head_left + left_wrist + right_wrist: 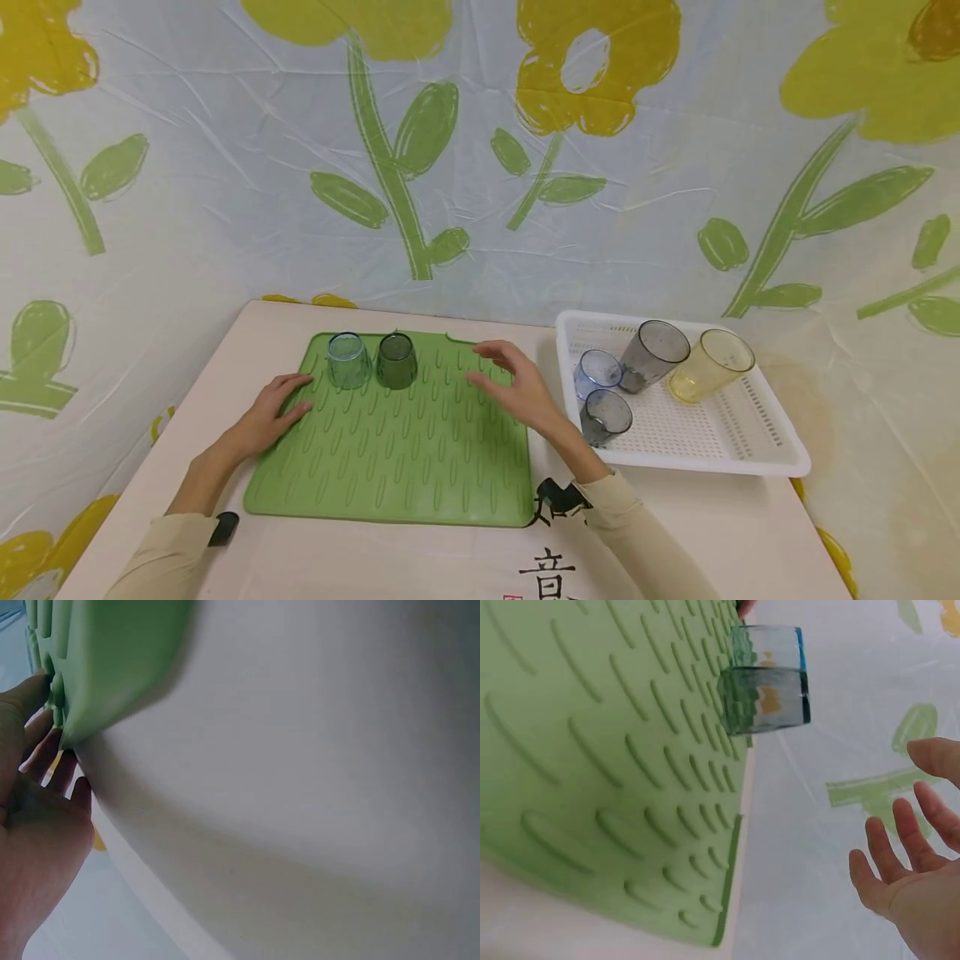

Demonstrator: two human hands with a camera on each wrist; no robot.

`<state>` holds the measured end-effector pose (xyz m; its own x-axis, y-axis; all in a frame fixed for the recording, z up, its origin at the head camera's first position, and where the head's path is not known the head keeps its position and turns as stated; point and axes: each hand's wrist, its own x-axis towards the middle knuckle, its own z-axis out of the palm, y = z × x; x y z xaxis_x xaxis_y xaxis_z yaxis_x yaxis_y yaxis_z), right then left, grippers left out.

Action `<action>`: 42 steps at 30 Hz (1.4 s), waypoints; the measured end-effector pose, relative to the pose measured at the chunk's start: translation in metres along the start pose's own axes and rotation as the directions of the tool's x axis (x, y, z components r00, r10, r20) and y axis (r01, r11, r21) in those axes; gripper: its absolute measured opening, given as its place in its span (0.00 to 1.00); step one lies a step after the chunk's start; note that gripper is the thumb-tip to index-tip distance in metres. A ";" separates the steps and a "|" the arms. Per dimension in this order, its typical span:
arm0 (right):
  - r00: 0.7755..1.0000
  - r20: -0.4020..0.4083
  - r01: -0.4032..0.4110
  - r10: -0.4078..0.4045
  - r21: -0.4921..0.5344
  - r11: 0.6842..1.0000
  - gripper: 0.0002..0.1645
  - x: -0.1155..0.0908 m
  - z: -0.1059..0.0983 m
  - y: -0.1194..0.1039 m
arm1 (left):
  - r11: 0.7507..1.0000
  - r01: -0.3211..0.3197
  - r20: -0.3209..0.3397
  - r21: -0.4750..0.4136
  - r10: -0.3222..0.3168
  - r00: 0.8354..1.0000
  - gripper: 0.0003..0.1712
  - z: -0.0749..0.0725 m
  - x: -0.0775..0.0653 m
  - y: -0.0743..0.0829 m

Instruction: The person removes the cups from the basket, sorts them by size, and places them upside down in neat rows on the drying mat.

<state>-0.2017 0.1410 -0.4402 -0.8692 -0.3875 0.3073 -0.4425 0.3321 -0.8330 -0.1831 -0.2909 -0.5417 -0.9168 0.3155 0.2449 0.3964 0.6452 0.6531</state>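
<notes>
L hand (266, 418) is at L edge of green mat (390, 467), fingers relaxed, grip loose; fingertip contact w/ mat is hard to confirm in the L wrist view. R hand (522, 393) is above mat's rear R area, thumb & fingers spread, grip wide. Blue glass (348, 364) & dark glass (396, 365) stand on mat, side by side, nr rear L corner. White basket (697, 437), R of mat, contains small blue cup (594, 383), small gray cup (600, 429), tall gray glass (648, 358), yellow glass (705, 371).
</notes>
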 end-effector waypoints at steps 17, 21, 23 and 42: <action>0.992 -0.120 -0.046 0.035 -0.086 0.995 0.23 -0.038 -0.054 0.006 | 1.000 -0.008 0.005 0.004 0.008 1.000 0.26 0.000 0.001 0.003; 0.989 -0.146 -0.047 0.031 -0.103 0.994 0.23 -0.047 -0.065 0.011 | 1.000 -0.014 -0.002 0.009 0.014 1.000 0.26 0.000 0.001 0.003; 0.987 -0.159 -0.048 0.027 -0.129 0.991 0.23 -0.052 -0.071 0.012 | 1.000 -0.014 -0.004 0.010 0.014 1.000 0.26 0.000 0.000 0.002; 0.962 -0.260 -0.160 0.085 -0.286 0.945 0.31 -0.105 -0.116 0.036 | 1.000 -0.017 -0.013 0.008 0.017 1.000 0.26 0.002 -0.001 0.002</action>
<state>-0.1522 0.2931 -0.4486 -0.9309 -0.1214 0.3445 -0.3418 0.6222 -0.7043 -0.1812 -0.2886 -0.5418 -0.9104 0.3175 0.2653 0.4124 0.6449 0.6434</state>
